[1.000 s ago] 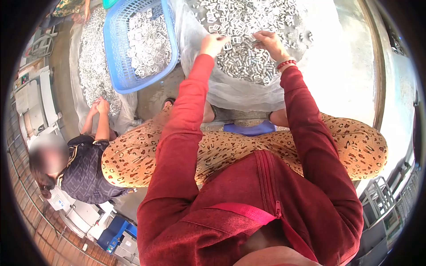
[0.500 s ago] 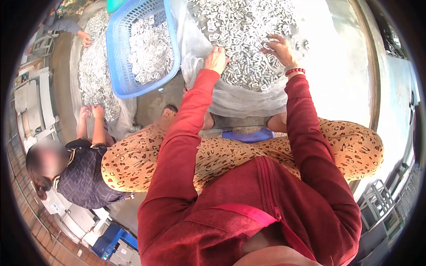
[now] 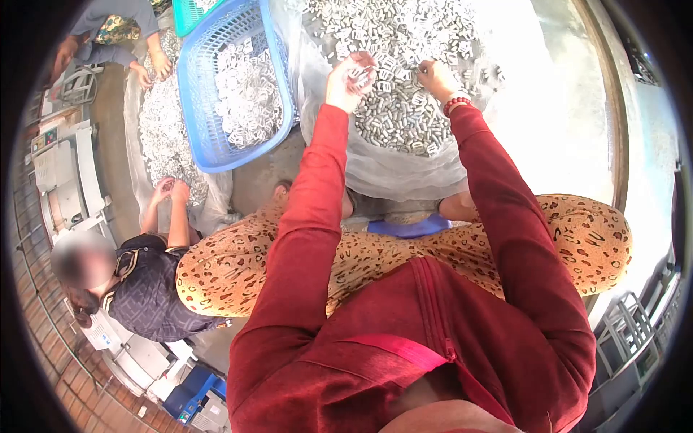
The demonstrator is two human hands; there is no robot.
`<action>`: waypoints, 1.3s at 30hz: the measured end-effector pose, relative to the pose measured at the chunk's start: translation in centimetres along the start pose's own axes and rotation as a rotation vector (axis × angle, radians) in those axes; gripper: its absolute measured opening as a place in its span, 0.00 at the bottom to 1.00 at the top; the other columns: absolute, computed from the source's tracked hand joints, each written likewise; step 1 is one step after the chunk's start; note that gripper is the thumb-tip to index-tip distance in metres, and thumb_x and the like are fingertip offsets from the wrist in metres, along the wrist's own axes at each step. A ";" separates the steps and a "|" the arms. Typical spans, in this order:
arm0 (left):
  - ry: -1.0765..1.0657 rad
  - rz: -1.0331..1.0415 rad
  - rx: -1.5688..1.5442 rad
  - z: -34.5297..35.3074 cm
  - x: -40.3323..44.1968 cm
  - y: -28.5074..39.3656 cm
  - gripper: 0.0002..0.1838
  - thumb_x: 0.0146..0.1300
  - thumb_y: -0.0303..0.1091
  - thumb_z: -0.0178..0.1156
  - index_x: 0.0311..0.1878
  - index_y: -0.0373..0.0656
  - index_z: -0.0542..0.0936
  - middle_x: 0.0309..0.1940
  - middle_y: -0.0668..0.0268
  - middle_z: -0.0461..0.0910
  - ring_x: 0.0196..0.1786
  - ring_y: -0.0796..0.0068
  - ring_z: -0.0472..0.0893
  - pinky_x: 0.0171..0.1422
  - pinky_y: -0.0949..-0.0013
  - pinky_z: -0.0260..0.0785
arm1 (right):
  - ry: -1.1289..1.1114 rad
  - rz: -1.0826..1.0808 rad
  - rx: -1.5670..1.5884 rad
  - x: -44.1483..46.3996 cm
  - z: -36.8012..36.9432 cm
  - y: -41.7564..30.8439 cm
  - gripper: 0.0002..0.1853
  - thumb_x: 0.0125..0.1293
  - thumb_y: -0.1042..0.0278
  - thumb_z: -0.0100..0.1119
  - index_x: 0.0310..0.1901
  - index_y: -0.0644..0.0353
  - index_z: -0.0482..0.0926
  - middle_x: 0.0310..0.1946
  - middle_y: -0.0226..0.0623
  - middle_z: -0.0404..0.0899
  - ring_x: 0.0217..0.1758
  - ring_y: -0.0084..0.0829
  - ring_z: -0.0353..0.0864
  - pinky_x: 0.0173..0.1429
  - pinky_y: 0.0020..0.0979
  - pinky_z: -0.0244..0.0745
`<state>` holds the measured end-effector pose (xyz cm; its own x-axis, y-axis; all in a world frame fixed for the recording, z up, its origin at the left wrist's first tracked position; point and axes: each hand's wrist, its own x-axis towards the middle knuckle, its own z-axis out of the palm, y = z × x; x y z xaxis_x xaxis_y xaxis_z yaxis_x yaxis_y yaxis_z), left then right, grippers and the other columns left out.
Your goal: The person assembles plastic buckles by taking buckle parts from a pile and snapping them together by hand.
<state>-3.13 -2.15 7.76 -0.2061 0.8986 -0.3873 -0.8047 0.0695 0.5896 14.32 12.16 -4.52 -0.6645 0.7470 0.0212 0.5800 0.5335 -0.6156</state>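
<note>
My left hand (image 3: 349, 81) is turned palm up, fingers curled round several small silvery metal buckles (image 3: 359, 75). To its right, my right hand (image 3: 438, 81) has its fingers pinched together low over the heap; whatever is between the fingertips is too small to make out. Below both hands spreads a heap of small metal pieces (image 3: 404, 119), short cylinders and flat slotted buckles mixed together. The heap lies on a translucent plastic sheet (image 3: 404, 173). Left of my left hand stands a blue basket (image 3: 189, 94) with many slotted buckles (image 3: 249, 101) in it.
A co-worker in a dark patterned shirt (image 3: 155, 296) sits at my left, hands over another heap of metal pieces (image 3: 166, 137). Farther off are another person's hands (image 3: 151, 68) and a green basket (image 3: 186, 18). Machines (image 3: 65, 180) line the left side; metal frames (image 3: 621, 332) stand right.
My left hand has lifted off the heap and turned palm up with buckles in it. My right hand has shifted left and closed its fingers. More of the far co-worker is in view.
</note>
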 end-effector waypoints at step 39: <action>-0.034 -0.095 0.090 -2.7 2.0 -3.1 0.08 0.56 0.25 0.50 0.39 0.44 0.67 0.26 0.60 0.73 0.20 0.74 0.71 0.13 0.80 0.53 | -0.314 0.390 1.652 -5.5 -6.2 -1.2 0.06 0.58 0.68 0.57 0.36 0.57 0.75 0.23 0.26 0.72 0.21 0.18 0.66 0.19 0.16 0.55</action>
<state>-2.55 -1.76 3.24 -0.1106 0.9003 -0.4209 -0.7663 0.1925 0.6130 20.23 9.83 1.01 -0.7894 0.5157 -0.3329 -0.2089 -0.7357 -0.6443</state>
